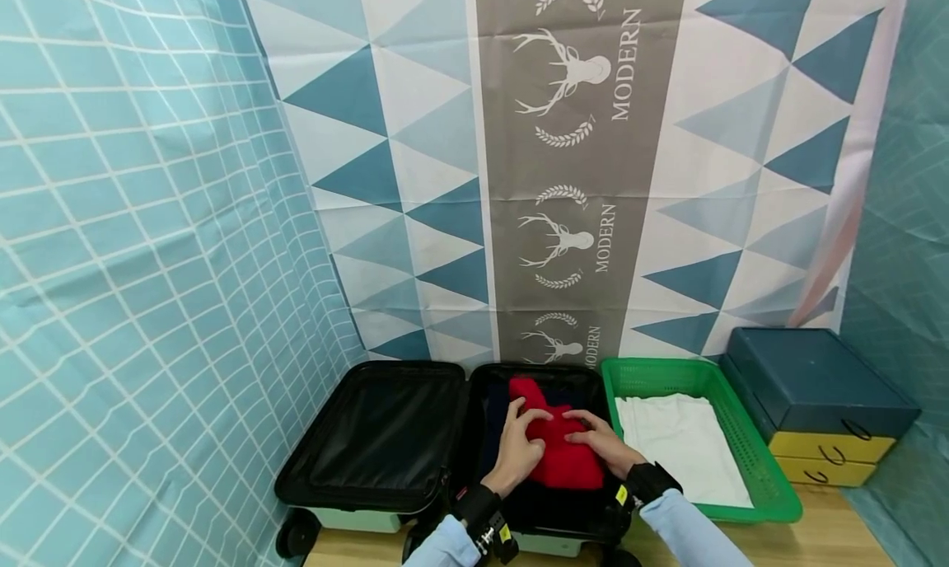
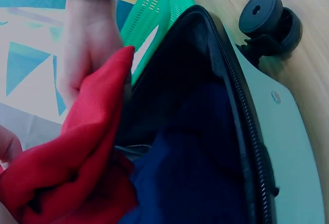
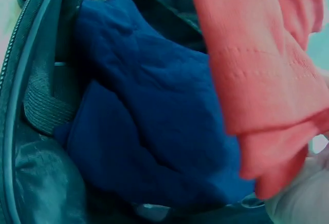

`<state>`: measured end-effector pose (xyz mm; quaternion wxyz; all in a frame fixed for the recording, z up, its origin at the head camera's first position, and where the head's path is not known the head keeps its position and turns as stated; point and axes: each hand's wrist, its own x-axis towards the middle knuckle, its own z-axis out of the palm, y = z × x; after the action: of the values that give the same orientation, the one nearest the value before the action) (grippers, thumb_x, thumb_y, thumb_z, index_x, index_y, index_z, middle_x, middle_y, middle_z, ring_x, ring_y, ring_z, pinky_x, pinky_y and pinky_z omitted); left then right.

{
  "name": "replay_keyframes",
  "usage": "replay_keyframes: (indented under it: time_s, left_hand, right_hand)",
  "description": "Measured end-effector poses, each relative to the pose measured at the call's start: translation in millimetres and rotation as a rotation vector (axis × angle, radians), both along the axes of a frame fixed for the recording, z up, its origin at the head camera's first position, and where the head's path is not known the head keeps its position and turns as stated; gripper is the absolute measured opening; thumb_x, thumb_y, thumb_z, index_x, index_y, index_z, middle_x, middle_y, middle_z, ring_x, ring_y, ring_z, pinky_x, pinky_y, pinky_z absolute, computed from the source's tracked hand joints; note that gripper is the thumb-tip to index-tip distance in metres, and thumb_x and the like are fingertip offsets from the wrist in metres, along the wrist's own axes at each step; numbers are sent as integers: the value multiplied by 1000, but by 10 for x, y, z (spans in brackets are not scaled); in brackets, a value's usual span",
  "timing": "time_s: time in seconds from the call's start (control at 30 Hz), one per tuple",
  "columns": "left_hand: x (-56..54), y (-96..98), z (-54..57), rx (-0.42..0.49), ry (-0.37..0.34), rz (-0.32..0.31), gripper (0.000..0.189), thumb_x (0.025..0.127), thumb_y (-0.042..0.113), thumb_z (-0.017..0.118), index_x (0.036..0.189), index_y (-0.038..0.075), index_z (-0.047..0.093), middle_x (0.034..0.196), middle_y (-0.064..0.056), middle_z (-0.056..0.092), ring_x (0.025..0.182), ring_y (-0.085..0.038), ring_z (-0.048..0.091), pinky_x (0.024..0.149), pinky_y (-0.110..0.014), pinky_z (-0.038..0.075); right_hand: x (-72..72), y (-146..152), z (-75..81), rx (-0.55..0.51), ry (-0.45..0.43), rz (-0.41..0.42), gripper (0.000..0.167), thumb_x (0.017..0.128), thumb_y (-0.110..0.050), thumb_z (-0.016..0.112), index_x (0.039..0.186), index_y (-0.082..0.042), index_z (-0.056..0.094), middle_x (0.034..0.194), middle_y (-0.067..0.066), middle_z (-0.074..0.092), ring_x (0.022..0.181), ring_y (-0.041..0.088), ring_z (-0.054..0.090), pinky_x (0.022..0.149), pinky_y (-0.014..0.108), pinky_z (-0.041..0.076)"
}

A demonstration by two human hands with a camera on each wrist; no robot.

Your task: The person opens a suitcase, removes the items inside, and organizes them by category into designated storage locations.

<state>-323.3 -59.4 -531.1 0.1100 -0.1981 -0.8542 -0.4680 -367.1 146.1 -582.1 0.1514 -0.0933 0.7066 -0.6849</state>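
A red garment [image 1: 567, 466], stitched along its hem, is bunched up above the right half of an opened suitcase [image 1: 544, 513]. My left hand [image 1: 516, 450] grips its left side with curled fingers. On the other side my right hand [image 1: 604, 446] pinches the cloth. In the left wrist view the garment [image 2: 95, 111] hangs in folds from the right hand [image 2: 92, 44], and only a little of the left hand [image 2: 7, 146] shows at the edge. Beneath lies a navy blue garment [image 3: 154, 100] inside the black lining, partly covered by the red cloth.
The suitcase's other half [image 1: 378, 435] lies open on the left, its wheel [image 1: 298, 534] near the table edge. To the right, a green basket [image 1: 778, 501] holds folded white cloth [image 1: 685, 447]. Dark blue and yellow boxes [image 1: 823, 386] stand beyond it on the wooden table [image 1: 838, 526].
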Motion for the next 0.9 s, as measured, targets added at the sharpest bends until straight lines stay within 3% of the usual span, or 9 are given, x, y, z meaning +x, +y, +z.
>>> replay_keyframes:
  time_s: [0.07, 0.2, 0.3, 0.43, 0.53, 0.67, 0.77, 0.9]
  left_hand:
    - [5, 11, -27, -18, -54, 2, 57, 74, -15, 54, 127, 4, 64, 152, -26, 29, 134, -43, 39, 78, -31, 40]
    - [-21, 61, -115, -66, -168, 13, 77, 74, -13, 58, 148, 0, 43, 157, -29, 17, 134, -44, 38, 77, -35, 41]
    - [-49, 106, -184, -69, -224, 23, 85, 72, -13, 61, 152, -1, 35, 157, -31, 15, 134, -46, 38, 80, -38, 43]
    - [-73, 178, -263, -47, -273, 5, 89, 69, -16, 60, 153, -2, 31, 157, -32, 15, 138, -47, 31, 85, -39, 43]
    - [-86, 270, -306, -39, -276, -17, 91, 68, -17, 61, 153, -2, 32, 157, -31, 16, 140, -47, 26, 91, -39, 42]
    - [-75, 434, -331, -57, -222, -67, 90, 70, -14, 65, 153, -2, 31, 157, -29, 17, 141, -45, 27, 89, -33, 43]
    - [-53, 569, -349, -82, -149, -112, 88, 73, -12, 63, 153, -3, 29, 158, -27, 17, 141, -44, 28, 83, -27, 43]
    - [-30, 771, -354, -42, -123, -142, 85, 75, -10, 60, 153, -4, 28, 160, -22, 15, 142, -42, 27, 82, -25, 41]
  right_hand:
    - [0, 46, 40, 59, 63, -3, 52, 95, -10, 64, 143, -1, 47, 134, 22, 50, 109, 30, 59, 87, 40, 49]
    - [-22, 122, 153, 255, 216, -3, 49, 94, -3, 61, 143, 1, 50, 144, 25, 39, 132, 44, 38, 103, 53, 37]
    - [-38, 212, 257, 389, 309, 16, 51, 94, 1, 58, 143, 4, 48, 149, 29, 31, 139, 51, 23, 107, 62, 27]
    - [-43, 423, 372, 499, 355, 101, 65, 90, -2, 64, 149, 5, 38, 153, 32, 19, 140, 54, 16, 105, 63, 28]
    - [-41, 598, 436, 536, 343, 155, 77, 84, -4, 70, 151, 6, 32, 155, 31, 12, 139, 56, 12, 103, 64, 29]
    - [-24, 799, 494, 616, 378, 129, 78, 81, 3, 68, 150, 9, 33, 154, 31, 13, 137, 56, 17, 97, 57, 37]
    - [-22, 926, 500, 692, 438, 76, 74, 79, 10, 60, 148, 10, 34, 153, 32, 17, 136, 55, 23, 79, 41, 42]
    - [-24, 1085, 478, 759, 491, 11, 70, 79, 12, 47, 148, 12, 34, 152, 32, 18, 133, 54, 30, 57, 30, 30]
